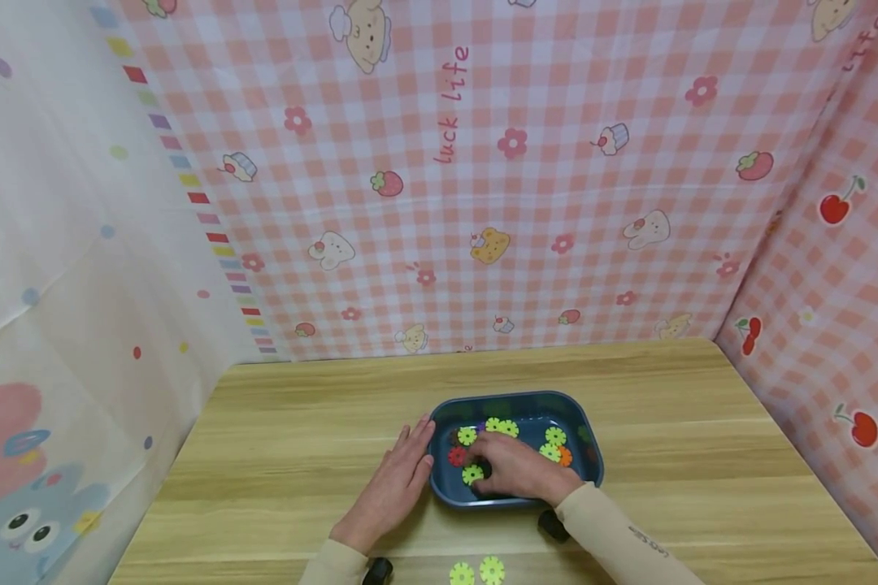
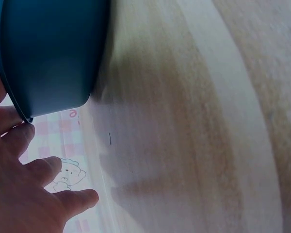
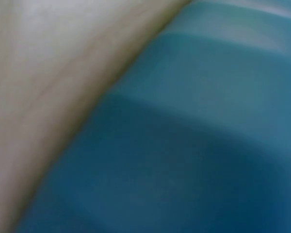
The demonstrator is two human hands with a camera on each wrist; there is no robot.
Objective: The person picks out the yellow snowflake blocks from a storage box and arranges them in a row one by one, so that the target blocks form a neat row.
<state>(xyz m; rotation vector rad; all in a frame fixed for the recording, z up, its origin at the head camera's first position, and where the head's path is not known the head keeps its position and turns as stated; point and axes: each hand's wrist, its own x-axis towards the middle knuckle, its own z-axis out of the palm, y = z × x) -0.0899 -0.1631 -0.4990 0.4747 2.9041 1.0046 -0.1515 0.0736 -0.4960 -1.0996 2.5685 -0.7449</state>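
A dark blue rectangular tray (image 1: pixel 515 503) holds several small notched plastic discs, most of them yellow-green. My left hand (image 1: pixel 391 487) rests its extended fingers along the tray's left side; in the left wrist view the fingertips are at the rim of the tray (image 2: pixel 53 58). My right hand (image 1: pixel 515 467) reaches inside with bent fingers, thumb and fingers on either side of a yellow-green disc (image 1: pixel 471 474); I cannot tell whether they grip it. Nearby lie a red disc (image 1: pixel 457 457) and another yellow-green one. The right wrist view is blurred, mostly filled by the blue tray (image 3: pixel 184 145).
Two yellow-green discs (image 1: pixel 492 570) lie on the wooden table (image 1: pixel 300 439) in front of the tray. More yellow-green discs and an orange disc (image 1: pixel 565 456) sit at the tray's right side. Patterned cloths (image 1: pixel 439 211) hang behind and at both sides of the table.
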